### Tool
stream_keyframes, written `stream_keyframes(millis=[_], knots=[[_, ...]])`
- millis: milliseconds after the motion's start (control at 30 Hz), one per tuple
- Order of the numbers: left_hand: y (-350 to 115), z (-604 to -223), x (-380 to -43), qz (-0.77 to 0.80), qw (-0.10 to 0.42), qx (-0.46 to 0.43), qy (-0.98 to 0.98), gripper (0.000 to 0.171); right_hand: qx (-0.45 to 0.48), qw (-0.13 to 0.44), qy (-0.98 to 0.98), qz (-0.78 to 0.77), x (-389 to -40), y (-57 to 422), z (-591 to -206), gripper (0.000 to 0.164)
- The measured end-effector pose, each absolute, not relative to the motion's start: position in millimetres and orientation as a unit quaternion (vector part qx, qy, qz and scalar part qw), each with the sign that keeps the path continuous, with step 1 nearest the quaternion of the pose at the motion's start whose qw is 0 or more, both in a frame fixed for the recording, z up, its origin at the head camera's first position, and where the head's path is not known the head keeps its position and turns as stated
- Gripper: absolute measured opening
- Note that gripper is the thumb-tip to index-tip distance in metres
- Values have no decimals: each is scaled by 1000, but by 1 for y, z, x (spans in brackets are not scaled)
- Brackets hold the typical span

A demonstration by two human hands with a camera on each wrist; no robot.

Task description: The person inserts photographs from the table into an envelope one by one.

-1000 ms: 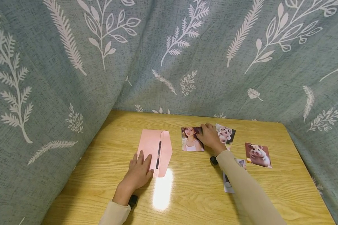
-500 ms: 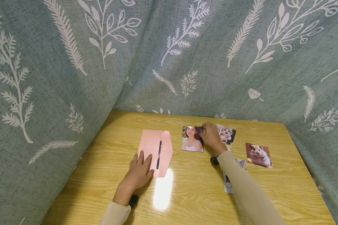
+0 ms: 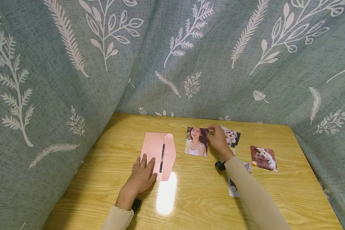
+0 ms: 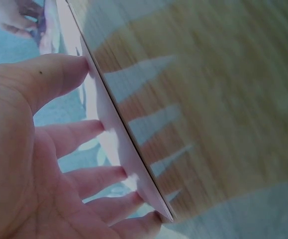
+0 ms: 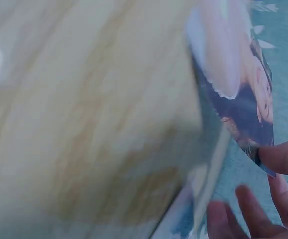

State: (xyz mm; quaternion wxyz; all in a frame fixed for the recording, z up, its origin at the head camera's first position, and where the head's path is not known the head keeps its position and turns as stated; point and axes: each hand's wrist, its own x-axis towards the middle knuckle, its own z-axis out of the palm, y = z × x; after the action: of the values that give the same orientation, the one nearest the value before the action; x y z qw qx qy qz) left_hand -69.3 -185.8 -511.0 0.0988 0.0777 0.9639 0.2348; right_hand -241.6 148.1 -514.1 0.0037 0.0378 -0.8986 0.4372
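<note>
The portrait is in the right hand, near the middle of the far part of the surface, between the envelope and the kitten photo. The right hand's grip is closed to a pinch: thumb and finger meet on the portrait's upper right corner, its other fingers standing clear. The right wrist view shows the portrait bowed and its held corner raised off the surface; whether the far edge touches the wood I cannot tell. The left hand's grip is wide, fingers spread and nearly straight, holding nothing, their tips resting on the near left part of the envelope. A second ago the portrait looked flatter, with the right fingers lying over its corner; now it is turned slightly, its top edge higher in the head view, while the left hand, the envelope and the other photos sit where they were. Four photos show: the portrait, the kitten photo beside the right hand, the hamster photo farther right, and the cat photo, partly hidden by the right sleeve. There is one envelope, a dark strip showing at its opening. A leafy curtain stands behind.
</note>
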Motion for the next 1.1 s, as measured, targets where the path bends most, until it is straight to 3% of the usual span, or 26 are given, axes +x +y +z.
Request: stream_keyframes(millis=[400, 1100], knots=[[-185, -511, -69, 234, 99, 79, 964, 62, 14, -58, -816, 574, -222, 153, -498, 37], [-187, -512, -69, 233, 102, 77, 964, 63, 20, -93, -754, 650, -200, 120, -511, 35]])
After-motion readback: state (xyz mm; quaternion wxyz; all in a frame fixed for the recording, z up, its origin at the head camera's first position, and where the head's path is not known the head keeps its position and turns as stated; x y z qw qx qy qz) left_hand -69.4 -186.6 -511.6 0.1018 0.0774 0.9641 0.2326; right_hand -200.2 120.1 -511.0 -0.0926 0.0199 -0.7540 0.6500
